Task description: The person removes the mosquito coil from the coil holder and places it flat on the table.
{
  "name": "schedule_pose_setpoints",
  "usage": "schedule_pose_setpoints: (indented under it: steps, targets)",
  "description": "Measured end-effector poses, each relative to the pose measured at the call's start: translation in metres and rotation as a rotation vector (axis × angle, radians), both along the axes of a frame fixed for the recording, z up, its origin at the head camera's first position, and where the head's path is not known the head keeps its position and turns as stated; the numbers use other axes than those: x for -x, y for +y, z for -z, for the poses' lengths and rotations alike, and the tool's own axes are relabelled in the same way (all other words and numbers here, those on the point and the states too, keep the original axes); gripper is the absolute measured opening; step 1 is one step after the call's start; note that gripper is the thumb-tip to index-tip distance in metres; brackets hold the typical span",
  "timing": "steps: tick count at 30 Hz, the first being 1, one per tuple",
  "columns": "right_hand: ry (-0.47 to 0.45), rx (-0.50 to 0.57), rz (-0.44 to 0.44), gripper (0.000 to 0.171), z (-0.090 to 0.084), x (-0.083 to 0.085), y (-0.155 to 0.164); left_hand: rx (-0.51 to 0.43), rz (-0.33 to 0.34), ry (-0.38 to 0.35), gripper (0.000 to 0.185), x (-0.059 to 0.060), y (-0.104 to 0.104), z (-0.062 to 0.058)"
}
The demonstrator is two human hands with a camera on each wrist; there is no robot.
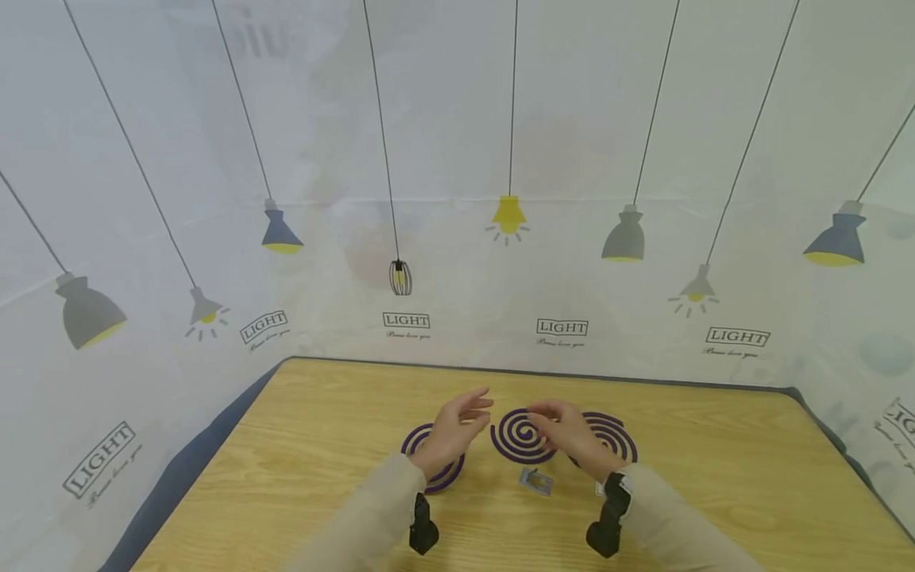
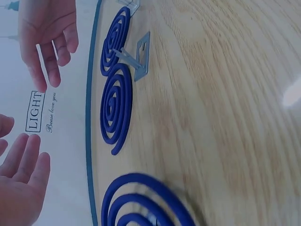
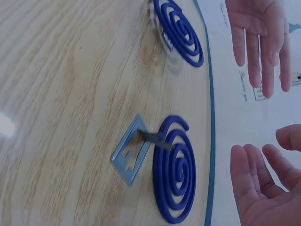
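Three dark blue spiral mosquito coils lie across the table: the left coil (image 1: 449,479), the middle coil (image 1: 525,445) and the right coil (image 1: 627,441). A bent metal coil stand (image 1: 536,481) with an upright prong lies in front of the middle one. My left hand (image 1: 457,429) hovers over the left coil, fingers loosely bent and holding nothing. My right hand (image 1: 565,429), also with nothing in it, is above the space between the middle and right coils, partly hiding both. In the right wrist view, metal (image 3: 168,40) shows under the left coil.
Another metal stand (image 2: 134,7) sits beside the right coil, mostly hidden by my right wrist in the head view. The wooden table (image 1: 300,445) ends at a dark blue edge against a white curtain (image 1: 457,159) printed with lamps.
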State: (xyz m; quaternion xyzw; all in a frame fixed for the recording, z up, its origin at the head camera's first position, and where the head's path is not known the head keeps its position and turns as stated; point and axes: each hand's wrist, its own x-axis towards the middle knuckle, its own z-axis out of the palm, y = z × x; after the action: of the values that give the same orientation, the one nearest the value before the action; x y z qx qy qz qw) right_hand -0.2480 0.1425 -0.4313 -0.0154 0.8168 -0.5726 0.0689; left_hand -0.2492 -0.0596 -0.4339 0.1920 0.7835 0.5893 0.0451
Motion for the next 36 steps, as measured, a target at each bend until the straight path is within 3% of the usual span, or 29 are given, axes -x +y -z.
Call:
schedule_pose_setpoints:
  steps: [8, 12, 18, 23, 36]
  targets:
    - [0.058, 0.051, -0.068, 0.031, -0.006, -0.002, -0.02, 0.011, 0.015, 0.041, 0.044, 0.002, -0.026, 0.0]
    - [0.054, 0.042, -0.061, 0.028, -0.004, 0.001, -0.034, -0.042, -0.052, 0.099, 0.044, 0.005, -0.038, 0.0]
    - [0.051, 0.079, -0.179, 0.03, 0.0, 0.002, -0.054, -0.136, -0.182, 0.133, 0.042, 0.011, -0.058, -0.001]
    - [0.029, 0.095, -0.222, 0.032, 0.007, 0.006, -0.064, -0.158, -0.238, 0.114, 0.044, 0.011, -0.072, 0.006]
    - [-0.04, 0.08, -0.113, 0.033, 0.033, 0.014, -0.087, -0.056, -0.406, -0.021, 0.045, 0.0, -0.092, 0.04]
